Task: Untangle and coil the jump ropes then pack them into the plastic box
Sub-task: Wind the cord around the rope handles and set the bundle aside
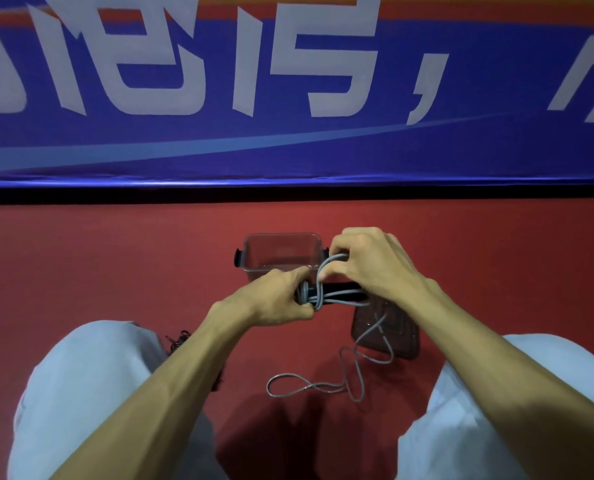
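- Knees (91, 375) flank loose grey rope (306, 388), short of plastic box (278, 237).
- Left hand (278, 299) grips rope-wound handles (340, 289) before box.
- Right hand (368, 265) pinches rope loop (330, 260).

The box (254, 259) stands on the floor (115, 265) before the banner (288, 150). Just in front of it, the left hand (278, 301) grips the left end of the bundled rope (337, 296), and the right hand (368, 265) pinches a loop to the right. The lid (402, 336) lies nearer, under the right wrist. The rope's loose end trails over the lid onto the floor between the knees. A tangle (179, 339) lies by the left knee.
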Available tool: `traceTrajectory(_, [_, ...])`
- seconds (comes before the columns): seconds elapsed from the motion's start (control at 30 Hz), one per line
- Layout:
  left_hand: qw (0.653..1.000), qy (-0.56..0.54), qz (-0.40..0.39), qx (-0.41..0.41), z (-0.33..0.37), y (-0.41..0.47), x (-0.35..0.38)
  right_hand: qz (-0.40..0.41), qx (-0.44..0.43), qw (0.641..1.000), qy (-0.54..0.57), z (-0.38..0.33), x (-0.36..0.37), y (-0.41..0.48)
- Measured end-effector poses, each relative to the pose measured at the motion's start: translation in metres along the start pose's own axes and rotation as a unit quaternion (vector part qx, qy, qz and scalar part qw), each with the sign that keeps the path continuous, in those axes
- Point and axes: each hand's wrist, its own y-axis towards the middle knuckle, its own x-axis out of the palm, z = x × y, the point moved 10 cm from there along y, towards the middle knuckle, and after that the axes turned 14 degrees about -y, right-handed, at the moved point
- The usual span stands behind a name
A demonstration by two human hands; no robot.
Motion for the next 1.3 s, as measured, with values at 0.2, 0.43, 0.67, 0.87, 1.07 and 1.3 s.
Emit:
traceTrajectory(0.2, [0.997, 0.045, 0.051, 0.035, 0.019, -0.009, -0.012, -0.071, 0.136, 0.976, 0.154, 0.028, 0.022, 0.001])
traceTrajectory(0.43, [0.995, -0.098, 0.013, 0.019, 0.022, -0.012, -0.018, -0.096, 0.22, 0.841, 0.485, 0.044, 0.039, 0.001])
traceTrajectory(0.67, [0.909, -0.402, 0.109, 0.004, 0.027, -0.016, -0.035, -0.107, 0.246, 0.744, 0.612, 0.037, 0.054, -0.002])
traceTrajectory(0.87, [0.849, -0.493, 0.187, 0.022, 0.025, -0.017, -0.045, -0.155, 0.243, 0.748, 0.598, 0.021, 0.07, 0.001])
traceTrajectory(1.07, [0.868, -0.395, 0.297, -0.048, -0.01, -0.017, -0.056, -0.351, 0.13, 0.788, 0.489, -0.019, 0.085, -0.022])
traceTrajectory(1.3, [0.939, -0.193, 0.282, -0.05, -0.006, -0.019, -0.063, -0.389, 0.034, 0.894, 0.218, -0.009, 0.098, -0.026])
